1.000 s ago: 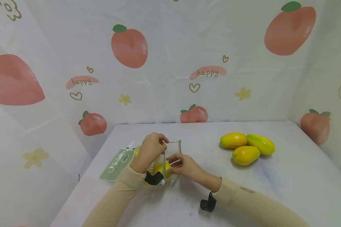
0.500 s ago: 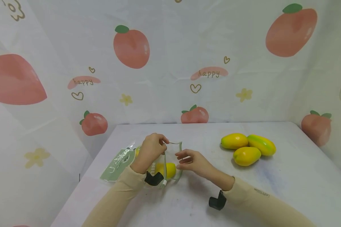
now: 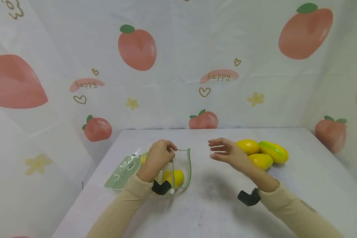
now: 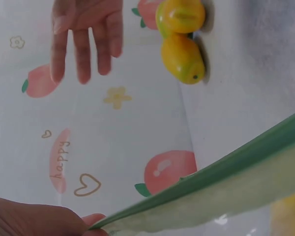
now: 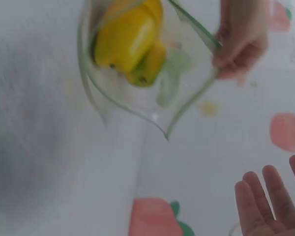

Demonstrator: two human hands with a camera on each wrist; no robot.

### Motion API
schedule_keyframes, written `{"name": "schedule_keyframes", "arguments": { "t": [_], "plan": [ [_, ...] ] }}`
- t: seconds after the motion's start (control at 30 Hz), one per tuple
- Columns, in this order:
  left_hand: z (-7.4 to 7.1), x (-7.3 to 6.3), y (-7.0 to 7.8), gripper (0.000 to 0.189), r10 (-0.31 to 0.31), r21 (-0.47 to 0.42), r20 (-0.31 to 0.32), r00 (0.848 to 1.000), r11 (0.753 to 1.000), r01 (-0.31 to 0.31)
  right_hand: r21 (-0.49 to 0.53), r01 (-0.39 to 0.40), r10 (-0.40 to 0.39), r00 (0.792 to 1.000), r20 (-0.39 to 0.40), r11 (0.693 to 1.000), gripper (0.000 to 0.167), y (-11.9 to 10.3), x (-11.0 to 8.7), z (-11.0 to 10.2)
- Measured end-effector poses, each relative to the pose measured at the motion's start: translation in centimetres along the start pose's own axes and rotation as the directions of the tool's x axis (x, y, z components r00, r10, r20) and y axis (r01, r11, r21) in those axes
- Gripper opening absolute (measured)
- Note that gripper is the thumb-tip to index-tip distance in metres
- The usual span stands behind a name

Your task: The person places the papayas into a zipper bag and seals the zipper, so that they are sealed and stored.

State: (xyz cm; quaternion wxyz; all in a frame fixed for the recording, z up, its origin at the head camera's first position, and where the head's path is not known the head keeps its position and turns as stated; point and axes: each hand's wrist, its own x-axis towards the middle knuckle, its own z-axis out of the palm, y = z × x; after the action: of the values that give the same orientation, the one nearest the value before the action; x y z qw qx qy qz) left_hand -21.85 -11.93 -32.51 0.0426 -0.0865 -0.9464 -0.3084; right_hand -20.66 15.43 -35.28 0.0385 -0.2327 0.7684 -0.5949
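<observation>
My left hand [image 3: 159,157] pinches the upper rim of a clear zip bag [image 3: 122,175] with green edges. The bag lies on its side, its mouth spread toward the right. Inside it, yellow papaya-like fruits [image 5: 128,37] show in the right wrist view; one fruit [image 3: 178,178] lies near the mouth. A white slider [image 3: 172,191] hangs at the bag's lower edge. My right hand [image 3: 230,153] is in the air, fingers extended and holding nothing. It partly covers two of three loose yellow fruits: one behind [image 3: 248,146], one in front [image 3: 262,161]; the third [image 3: 273,152] has a green streak.
The white table [image 3: 202,211] runs back to a hanging white cloth [image 3: 172,96] printed with peaches. Cloth also stands along the left and right sides. A black wrist camera mount [image 3: 249,197] sits below each hand.
My right hand has left the bag's mouth and moved right and up toward the loose fruits, its fingers straightening. The left hand has stayed on the rim.
</observation>
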Motion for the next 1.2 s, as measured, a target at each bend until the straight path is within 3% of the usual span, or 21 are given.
{"name": "schedule_keyframes", "arguments": {
  "t": [0.17,0.33,0.73,0.93,1.2],
  "plan": [
    [0.0,0.0,0.1,0.022,0.011,0.007,-0.011,1.0,1.0,-0.011,-0.056,0.001,-0.006,0.995,-0.102,0.998,0.047,-0.5,-0.8,-3.0],
    [0.0,0.0,0.2,0.021,0.006,0.003,-0.011,1.0,1.0,-0.006,-0.086,0.083,-0.098,0.978,-0.183,0.993,0.039,-0.7,-1.5,-5.6],
    [0.1,0.1,0.2,0.019,-0.013,0.001,0.003,1.0,1.0,0.013,-0.15,0.135,-0.165,0.963,-0.212,0.979,0.047,1.1,-3.5,-10.0],
    [0.3,0.0,0.1,0.018,-0.012,0.012,0.004,1.0,1.0,0.012,-0.238,0.075,-0.126,0.97,-0.207,0.968,0.046,2.9,-4.6,-11.3],
    [0.3,0.0,0.1,0.02,-0.023,0.011,0.012,1.0,1.0,0.023,-0.345,-0.093,0.03,0.983,-0.183,0.934,0.049,5.1,-5.9,-12.3]
  ]
}}
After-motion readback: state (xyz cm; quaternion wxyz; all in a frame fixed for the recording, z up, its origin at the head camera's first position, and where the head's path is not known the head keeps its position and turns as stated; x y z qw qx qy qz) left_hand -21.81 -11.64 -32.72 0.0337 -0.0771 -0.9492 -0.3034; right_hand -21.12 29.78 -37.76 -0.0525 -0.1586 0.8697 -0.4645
